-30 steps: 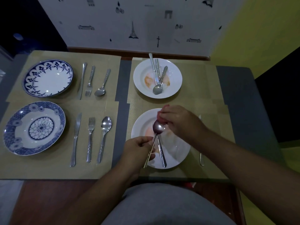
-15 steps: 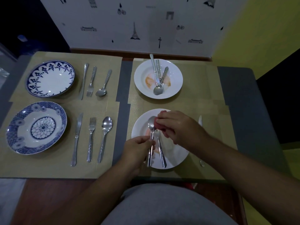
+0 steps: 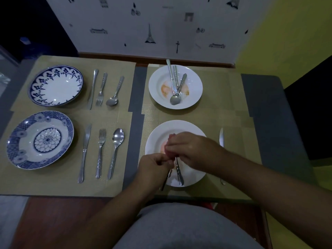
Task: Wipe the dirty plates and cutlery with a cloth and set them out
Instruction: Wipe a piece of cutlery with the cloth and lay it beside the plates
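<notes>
The near white plate [image 3: 158, 133], smeared pink in the middle, lies on the right mat in front of me. Above it my left hand [image 3: 154, 166] grips the handle of a spoon [image 3: 166, 178]. My right hand [image 3: 190, 150] holds a reddish cloth [image 3: 171, 137] closed around the spoon's bowl, which is hidden. Another piece of cutlery [image 3: 179, 172] lies in this plate. A knife [image 3: 221, 137] rests on the mat to the plate's right. The far white plate [image 3: 195, 81] has orange smears and carries a knife, fork and spoon [image 3: 175, 100].
Two blue-patterned plates [image 3: 55, 85] [image 3: 40, 139] sit on the left mats, each with a knife, fork and spoon laid out to its right [image 3: 101, 153]. A wall runs along the table's far edge. The table's front edge is just below my hands.
The spoon has been drawn back toward me through the cloth. My right hand now covers its bowl, and both hands sit closer together and lower over the plate.
</notes>
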A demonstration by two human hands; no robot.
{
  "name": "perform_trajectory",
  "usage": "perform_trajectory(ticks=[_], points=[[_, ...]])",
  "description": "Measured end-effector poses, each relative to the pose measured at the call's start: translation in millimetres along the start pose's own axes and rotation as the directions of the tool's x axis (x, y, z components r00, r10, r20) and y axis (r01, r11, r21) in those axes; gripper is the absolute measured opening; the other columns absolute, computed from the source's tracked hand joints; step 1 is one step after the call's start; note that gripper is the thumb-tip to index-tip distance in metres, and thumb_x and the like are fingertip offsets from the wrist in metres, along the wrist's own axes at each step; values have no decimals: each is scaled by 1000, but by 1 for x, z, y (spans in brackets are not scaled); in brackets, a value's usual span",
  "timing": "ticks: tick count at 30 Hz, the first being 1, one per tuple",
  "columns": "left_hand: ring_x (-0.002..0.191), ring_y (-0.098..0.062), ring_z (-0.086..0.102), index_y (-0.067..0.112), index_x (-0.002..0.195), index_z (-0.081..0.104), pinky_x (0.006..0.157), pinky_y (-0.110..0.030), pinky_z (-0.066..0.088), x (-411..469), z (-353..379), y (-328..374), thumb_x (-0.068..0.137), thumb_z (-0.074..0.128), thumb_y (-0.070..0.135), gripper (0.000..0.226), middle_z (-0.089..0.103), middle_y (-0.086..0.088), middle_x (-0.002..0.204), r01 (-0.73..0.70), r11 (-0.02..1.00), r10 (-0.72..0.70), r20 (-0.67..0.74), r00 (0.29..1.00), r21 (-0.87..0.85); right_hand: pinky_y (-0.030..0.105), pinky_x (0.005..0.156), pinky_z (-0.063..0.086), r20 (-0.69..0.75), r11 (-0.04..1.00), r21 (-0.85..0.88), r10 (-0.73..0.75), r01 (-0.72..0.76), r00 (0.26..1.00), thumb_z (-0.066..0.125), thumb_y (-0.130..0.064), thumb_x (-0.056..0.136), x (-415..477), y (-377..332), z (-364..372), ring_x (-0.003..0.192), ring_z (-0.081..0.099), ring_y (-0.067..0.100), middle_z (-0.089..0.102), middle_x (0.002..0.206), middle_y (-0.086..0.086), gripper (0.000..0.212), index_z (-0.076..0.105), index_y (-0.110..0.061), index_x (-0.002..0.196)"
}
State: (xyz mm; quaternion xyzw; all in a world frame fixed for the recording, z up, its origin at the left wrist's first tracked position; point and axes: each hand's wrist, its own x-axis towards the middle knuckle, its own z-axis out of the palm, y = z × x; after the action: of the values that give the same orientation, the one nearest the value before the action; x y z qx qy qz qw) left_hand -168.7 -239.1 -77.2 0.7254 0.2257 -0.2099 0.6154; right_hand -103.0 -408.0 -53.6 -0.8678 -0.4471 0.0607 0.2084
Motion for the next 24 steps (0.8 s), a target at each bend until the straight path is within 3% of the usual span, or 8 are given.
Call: perform_trajectory(ticks=[2, 5, 9, 12, 14, 16, 20, 24], points=[[69, -14, 68, 27, 82, 79, 58, -17, 51, -3, 1, -1, 93, 68, 10, 23, 75, 5, 73, -5, 1000, 5, 8, 1000, -2, 38, 81, 54, 42, 999, 29, 30, -31, 999, 63, -4, 77, 1, 6, -1, 94, 63, 23, 69, 101, 2, 24, 71, -15, 96], [64, -12, 65, 19, 87, 79, 52, -17, 48, -3, 1, -2, 93, 67, 9, 17, 72, 3, 67, 10, 998, -11, -13, 1000, -64, 37, 68, 51, -48, 967, 124, 230, -222, 972, 56, -3, 70, 10, 28, -11, 76, 61, 19, 66, 86, 0, 23, 68, -12, 88], [74, -14, 68, 11, 101, 74, 61, -20, 55, 0, 4, 3, 96, 62, 8, 13, 73, -5, 84, 37, 988, -41, -27, 999, -150, 35, 61, 53, -118, 933, 179, 336, -313, 934, 53, 6, 79, 0, 40, -18, 65, 59, 12, 64, 79, -2, 26, 69, -14, 87], [63, -10, 62, 16, 97, 74, 48, -16, 46, 4, 10, 9, 96, 65, 18, 9, 72, 0, 76, 27, 989, -32, -28, 999, -145, 36, 44, 53, -99, 849, 350, 455, -397, 885, 49, 10, 84, -15, 40, -23, 48, 59, 13, 63, 76, 3, 28, 67, -10, 89], [68, -9, 64, 20, 100, 76, 59, -24, 51, 8, 16, 10, 93, 70, 28, 12, 73, 6, 78, -10, 996, 6, -44, 999, -88, 37, 42, 53, -111, 817, 401, 492, -414, 864, 48, 13, 83, -27, 38, -27, 47, 60, 14, 65, 78, 7, 28, 67, -5, 91], [79, -12, 68, 21, 102, 76, 71, -31, 57, 10, 27, 15, 95, 67, 25, 12, 74, 6, 86, -23, 998, 20, -53, 998, -55, 36, 42, 53, -131, 817, 404, 497, -411, 858, 48, 14, 82, -40, 35, -30, 49, 60, 13, 65, 81, 8, 29, 68, -4, 94], [84, -16, 69, 20, 96, 76, 69, -27, 60, 11, 58, 29, 98, 63, 22, 14, 72, 4, 90, 75, 990, -78, -21, 997, -115, 33, 45, 54, -153, 809, 393, 526, -437, 836, 54, 9, 86, -69, 37, -35, 60, 64, 13, 66, 89, 2, 27, 70, -7, 101], [82, -18, 69, 22, 84, 77, 79, -32, 58, 15, 97, 39, 96, 65, 14, 19, 76, 0, 84, 70, 994, -63, 77, 995, -89, 26, 47, 54, -215, 797, 366, 574, -480, 790, 56, 9, 85, -107, 45, -47, 63, 64, 4, 66, 95, -1, 31, 71, -8, 106]])
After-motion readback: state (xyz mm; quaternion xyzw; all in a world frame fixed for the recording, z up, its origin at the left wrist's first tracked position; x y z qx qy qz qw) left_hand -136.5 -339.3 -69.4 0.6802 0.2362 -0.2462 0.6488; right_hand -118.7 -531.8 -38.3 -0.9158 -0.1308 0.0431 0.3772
